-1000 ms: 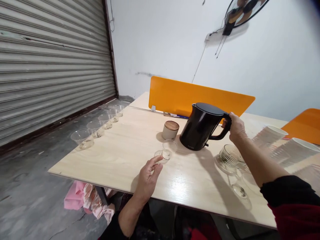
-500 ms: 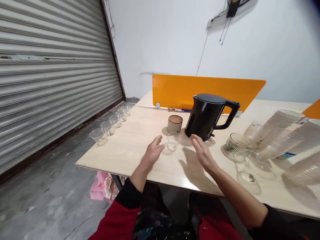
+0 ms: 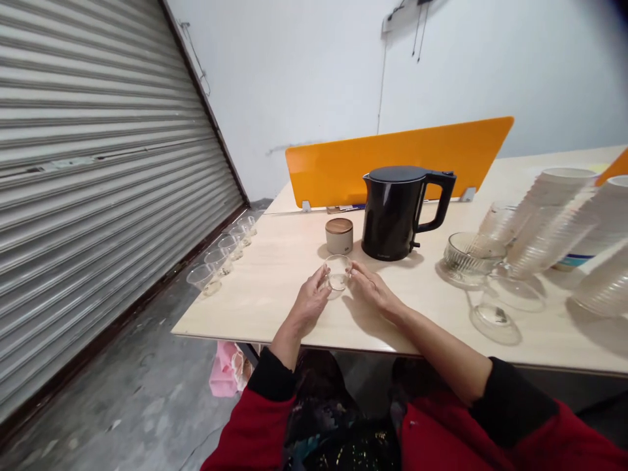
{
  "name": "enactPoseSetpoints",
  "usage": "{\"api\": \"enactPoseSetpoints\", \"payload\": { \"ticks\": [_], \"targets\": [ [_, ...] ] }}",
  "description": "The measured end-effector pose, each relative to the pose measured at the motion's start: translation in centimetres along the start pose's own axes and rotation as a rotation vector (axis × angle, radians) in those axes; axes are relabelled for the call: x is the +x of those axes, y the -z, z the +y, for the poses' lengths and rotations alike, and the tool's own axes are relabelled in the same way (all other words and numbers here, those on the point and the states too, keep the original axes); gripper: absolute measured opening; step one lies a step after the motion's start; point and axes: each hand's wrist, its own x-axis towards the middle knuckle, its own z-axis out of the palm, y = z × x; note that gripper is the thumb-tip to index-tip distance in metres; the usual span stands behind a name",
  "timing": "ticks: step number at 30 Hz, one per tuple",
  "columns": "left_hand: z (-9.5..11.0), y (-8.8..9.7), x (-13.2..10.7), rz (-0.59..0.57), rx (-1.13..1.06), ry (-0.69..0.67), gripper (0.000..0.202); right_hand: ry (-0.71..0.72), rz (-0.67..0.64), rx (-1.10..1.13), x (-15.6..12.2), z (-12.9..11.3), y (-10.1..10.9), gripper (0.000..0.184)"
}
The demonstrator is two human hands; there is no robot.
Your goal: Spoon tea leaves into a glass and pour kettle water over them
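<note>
A clear plastic cup (image 3: 337, 280) is held between my two hands near the front of the table. My left hand (image 3: 314, 297) has its fingers against the cup's left side. On the other side, the fingertips of my right hand (image 3: 371, 286) press its rim and wall. Just behind the cup sits a small grey canister (image 3: 339, 242) with a wooden lid. A black electric kettle (image 3: 392, 216) stands upright behind my right hand, its handle to the right.
Several clear cups (image 3: 202, 281) with dark bits inside line the table's left edge. At right are a ribbed glass bowl (image 3: 475, 255), stacks of plastic cups (image 3: 552, 222) and another clear cup (image 3: 496, 320) with dark bits. An orange divider (image 3: 338, 167) crosses the back.
Both hands have closed in from either side and now grip the clear cup; earlier they were apart from it. The camera view has tilted.
</note>
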Motion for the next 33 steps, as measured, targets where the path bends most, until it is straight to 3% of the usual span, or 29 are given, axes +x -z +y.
{"api": "enactPoseSetpoints", "payload": {
  "ticks": [4, 9, 14, 18, 22, 33],
  "targets": [
    [0.0, 0.2, -0.6, 0.014, 0.037, 0.002, 0.068, -0.04, 0.013, 0.166, -0.4, 0.3, -0.2, 0.056],
    [-0.4, 0.3, -0.8, 0.063, 0.133, -0.023, 0.064, -0.056, 0.05, 0.201, -0.7, 0.7, -0.9, 0.056],
    [-0.7, 1.1, -0.7, 0.163, 0.359, -0.09, 0.059, -0.132, 0.108, 0.004, -0.4, 1.4, -1.1, 0.06],
    [-0.5, 1.5, -0.6, 0.213, 0.629, -0.103, 0.059, -0.207, 0.069, -0.293, -0.1, 1.4, -0.7, 0.063],
    [-0.2, 1.0, -0.7, 0.178, 0.867, -0.05, 0.06, -0.275, -0.07, -0.557, -0.6, 0.8, -0.9, 0.062],
    [-0.5, 0.9, -0.4, 0.034, 1.153, 0.033, 0.057, -0.265, -0.188, -0.618, -1.4, 0.9, -1.8, 0.064]
  ]
}}
